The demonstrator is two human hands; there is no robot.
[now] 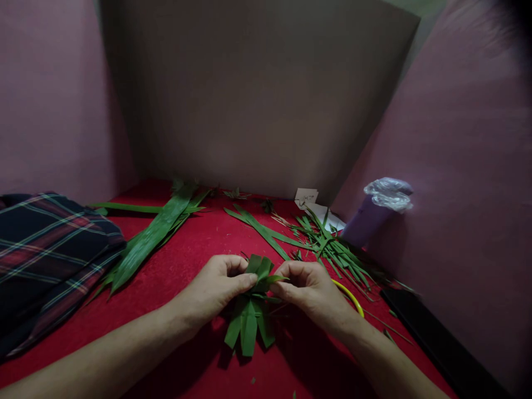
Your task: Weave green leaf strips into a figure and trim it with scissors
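Observation:
A small bundle of folded green leaf strips (251, 310) is held over the red cloth (195, 249) between both hands. My left hand (216, 288) pinches its upper left side with thumb and fingers closed. My right hand (307, 288) pinches the upper right side, fingers curled on a strip end. The strips' lower ends fan out below my hands.
Long green leaves (149, 238) lie at the left, and a heap of cut strips (328, 244) at the right. A plaid cloth (45, 255) lies far left. A purple cup with plastic wrap (374, 216), a yellow-handled tool (351, 296) and a cardboard sheet (257, 94) are nearby.

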